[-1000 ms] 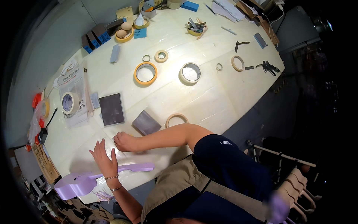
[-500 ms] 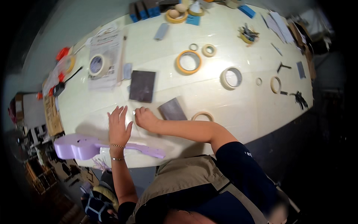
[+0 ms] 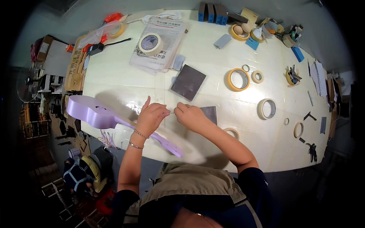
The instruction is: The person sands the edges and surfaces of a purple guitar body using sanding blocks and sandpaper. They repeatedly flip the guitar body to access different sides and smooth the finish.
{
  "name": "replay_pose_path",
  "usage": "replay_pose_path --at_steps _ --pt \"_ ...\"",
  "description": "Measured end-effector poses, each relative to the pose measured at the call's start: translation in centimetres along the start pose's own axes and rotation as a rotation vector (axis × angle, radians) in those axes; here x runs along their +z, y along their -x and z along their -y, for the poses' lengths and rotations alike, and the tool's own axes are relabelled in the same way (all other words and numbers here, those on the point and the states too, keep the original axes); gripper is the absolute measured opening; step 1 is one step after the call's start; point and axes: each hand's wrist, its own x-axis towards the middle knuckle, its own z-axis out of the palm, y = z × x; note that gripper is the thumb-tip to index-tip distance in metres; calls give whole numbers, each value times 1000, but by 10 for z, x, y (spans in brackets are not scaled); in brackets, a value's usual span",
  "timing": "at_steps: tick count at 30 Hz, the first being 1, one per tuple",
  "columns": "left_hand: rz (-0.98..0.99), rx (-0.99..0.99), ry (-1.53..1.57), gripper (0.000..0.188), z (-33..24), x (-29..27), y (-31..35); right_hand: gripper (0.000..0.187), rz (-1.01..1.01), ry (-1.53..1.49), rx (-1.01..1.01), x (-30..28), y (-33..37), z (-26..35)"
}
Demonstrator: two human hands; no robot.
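Note:
A purple ukulele body with neck [image 3: 89,110] lies slanted along the near left part of the table [image 3: 213,159], its neck passing beneath my left wrist. Above the neck, my left hand [image 3: 151,114] has its fingertips pinched together while one finger sticks up. Close to its right, my right hand [image 3: 189,117] is closed in a pinch, knuckles up. A thin, short sliver shows between the two sets of fingertips, too small to name. A dark sheet of sandpaper [image 3: 189,83] lies just beyond my hands. Another greyish sheet [image 3: 210,114] is partly covered by my right hand.
Tape rolls stand on the right, among them a yellow one [image 3: 238,79] and a wide white one [image 3: 266,109]. Newspaper [image 3: 167,30] bears another tape roll [image 3: 150,44]. Blue-grey blocks [image 3: 213,13] line the far edge. Another person [image 3: 81,173] crouches at lower left.
The view has turned, so the table's things appear shifted. My left hand has gone from spread fingers to a pinch, meeting my right fingertips. My right hand earlier pinched a small whitish thing.

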Motion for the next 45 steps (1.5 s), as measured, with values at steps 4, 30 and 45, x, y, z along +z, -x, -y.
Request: replay_pose_path --at_steps 4,30,45 --pt "-34 9 137 7 -17 -6 -5 12 57 -288 88 -22 6 3" --pt "-183 -213 -636 60 392 -19 -354 15 -955 -561 1177 -17 72 29" --pt "-494 123 -153 25 227 -107 -258 9 -590 -852 852 -29 -19 18"
